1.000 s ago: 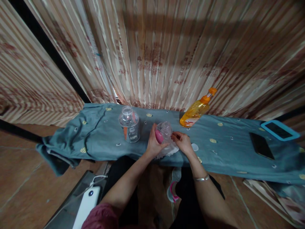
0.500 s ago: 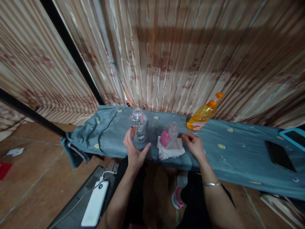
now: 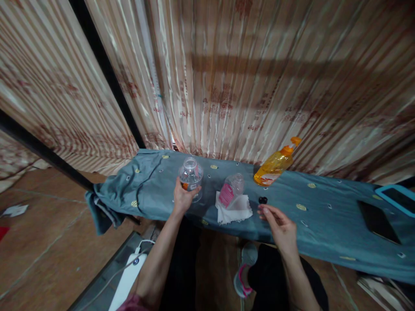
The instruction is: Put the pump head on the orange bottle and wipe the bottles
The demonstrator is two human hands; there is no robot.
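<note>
Teal-grey patterned cloth covers the long low bench; striped beige curtain hangs behind it. Left hand is wrapped round the near side of the clear upright plastic bottle with an orange label: fingers curled part-closed on the lower body, thumb on the left flank, bottle base looks seated on the cloth. Judgement: to grip it well, keep the hold low on the body and squeeze lightly, thin wall will likely flex; keep it vertical, mouth is open. Right of those fingers, apart from them, a second clear bottle with a pink label lies tilted on a white folded tissue. Right hand hovers off the bench's near edge, fingers loosely curled, holding nothing that I can see. Just beyond its fingertips sits a small black cap, not touching. Farther back-right: orange pump-top liquid bottle, leaning. Far right: black phone, blue-framed tablet.
</note>
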